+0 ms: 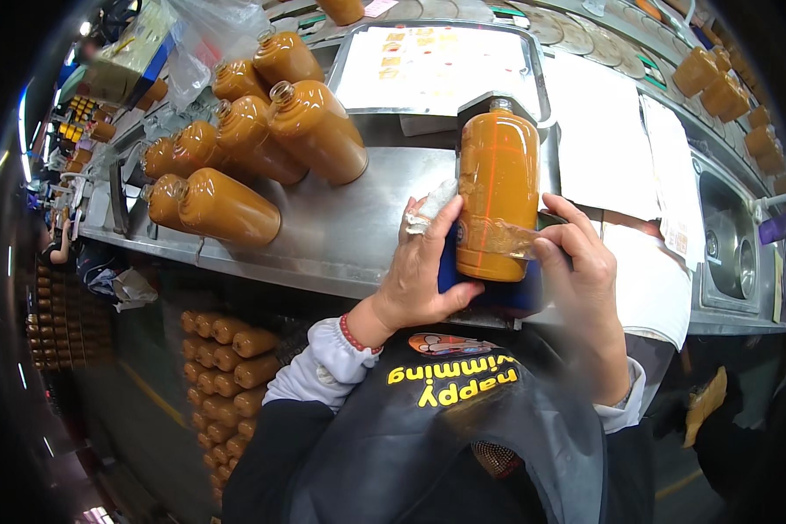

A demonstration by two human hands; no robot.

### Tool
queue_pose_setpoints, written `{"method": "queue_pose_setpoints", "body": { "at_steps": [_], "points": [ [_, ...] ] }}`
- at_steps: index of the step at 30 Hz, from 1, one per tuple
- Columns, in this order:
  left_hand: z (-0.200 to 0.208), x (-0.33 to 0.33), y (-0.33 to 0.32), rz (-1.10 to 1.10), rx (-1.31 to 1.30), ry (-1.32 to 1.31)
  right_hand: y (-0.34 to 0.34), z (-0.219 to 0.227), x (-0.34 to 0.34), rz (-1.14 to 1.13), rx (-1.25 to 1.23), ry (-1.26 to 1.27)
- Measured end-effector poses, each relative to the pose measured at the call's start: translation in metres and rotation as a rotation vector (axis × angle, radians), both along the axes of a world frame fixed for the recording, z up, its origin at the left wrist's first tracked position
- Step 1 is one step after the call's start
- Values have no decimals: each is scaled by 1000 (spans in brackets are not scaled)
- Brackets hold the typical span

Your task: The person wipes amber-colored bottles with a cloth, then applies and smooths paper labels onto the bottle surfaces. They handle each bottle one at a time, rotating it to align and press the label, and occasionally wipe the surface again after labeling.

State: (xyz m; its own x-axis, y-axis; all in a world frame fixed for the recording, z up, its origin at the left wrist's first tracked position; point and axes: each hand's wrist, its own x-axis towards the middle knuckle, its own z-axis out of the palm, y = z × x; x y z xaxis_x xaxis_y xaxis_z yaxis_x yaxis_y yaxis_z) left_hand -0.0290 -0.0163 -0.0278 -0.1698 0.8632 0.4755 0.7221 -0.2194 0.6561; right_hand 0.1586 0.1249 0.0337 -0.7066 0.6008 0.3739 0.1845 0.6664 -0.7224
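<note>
An orange-brown glossy bottle (498, 166) with a clear neck rests in a dark blue holder (446, 262) in front of me. Thin red light lines cross its surface. A brownish see-through film strip (506, 237) lies across its lower part, with its right end lifted off. My right hand (585, 262) pinches that loose end between thumb and fingers. At the bottle's left side is my left hand (419, 271), thumb and index finger apart near the glass. A crumpled white cloth (432, 206) is tucked among its fingers.
Several similar brown bottles (319, 131) stand left on the metal table (384, 188). Behind is a metal tray (540, 79) with a printed sheet (445, 65). White paper (607, 140) and a sink (729, 236) are to the right. More bottles (227, 358) are stacked below the table.
</note>
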Motion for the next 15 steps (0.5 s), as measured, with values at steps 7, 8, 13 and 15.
{"method": "queue_pose_setpoints", "body": {
  "at_steps": [7,8,13,15],
  "points": [
    [4,-3,0,145,-58,303,0,6,6,23,6,-21],
    [12,-2,-1,146,-67,326,0,7,6,26,9,-25],
    [20,1,0,153,-50,312,6,-6,10,45,-114,63],
    [17,-1,0,137,-49,321,7,-16,13,26,-194,108]
  ]
}}
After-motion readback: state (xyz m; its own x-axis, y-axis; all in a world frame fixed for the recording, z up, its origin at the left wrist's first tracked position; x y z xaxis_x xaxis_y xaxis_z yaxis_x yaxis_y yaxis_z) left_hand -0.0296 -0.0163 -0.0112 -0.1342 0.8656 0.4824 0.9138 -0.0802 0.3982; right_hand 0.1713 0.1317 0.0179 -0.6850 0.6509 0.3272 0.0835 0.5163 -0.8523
